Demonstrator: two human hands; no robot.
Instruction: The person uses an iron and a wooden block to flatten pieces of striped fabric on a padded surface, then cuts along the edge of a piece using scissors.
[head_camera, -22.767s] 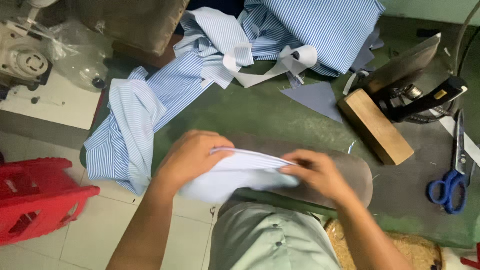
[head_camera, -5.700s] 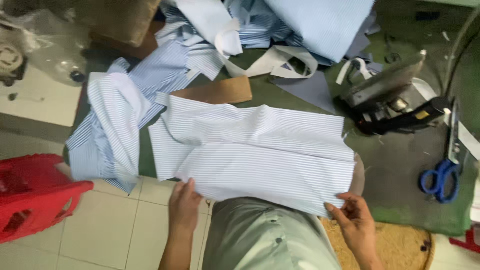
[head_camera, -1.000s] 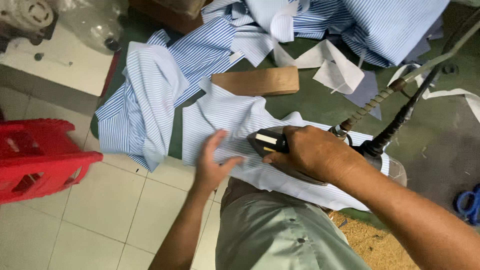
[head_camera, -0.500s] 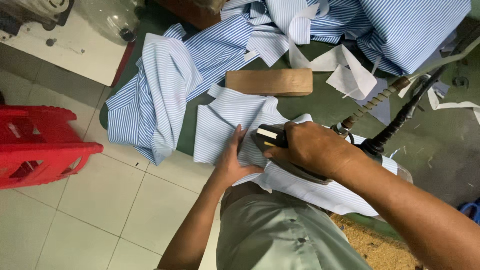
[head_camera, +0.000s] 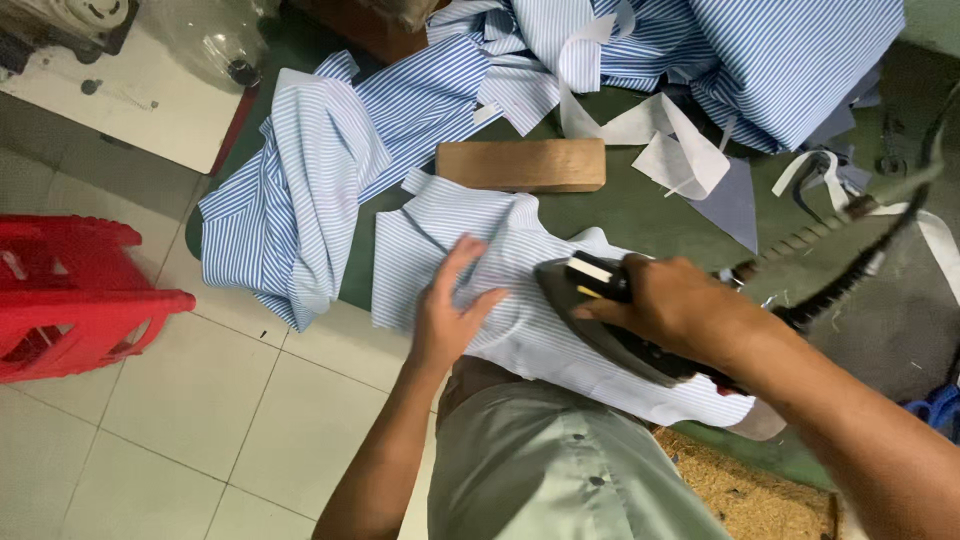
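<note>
The right hand (head_camera: 690, 305) is closed in a full grip around the handle of a dark iron (head_camera: 610, 320), whose soleplate lies flat on a pale blue striped shirt piece (head_camera: 510, 300) spread on the green worktop (head_camera: 640, 205). The iron's long axis runs slantwise, its pointed nose aimed up and to the left, toward the left hand (head_camera: 450, 305); its heel trails down and right, under the wrist. That left hand holds nothing: it lies open, fingers spread, pressed flat on the cloth just beside the nose, near but apart from it (the thumb is the closest part to the tip). So the unpressed cloth lies left of the iron, under and beyond the open palm, and the left hand is the nearer one to it. A cable (head_camera: 850, 270) rises from the iron's heel toward the upper right. Further out, a wooden block (head_camera: 520, 165) lies crosswise above the shirt piece, more striped cloth (head_camera: 300, 190) hangs over the worktop's left edge, and a red stool (head_camera: 70, 300) stands on the tiled floor.
</note>
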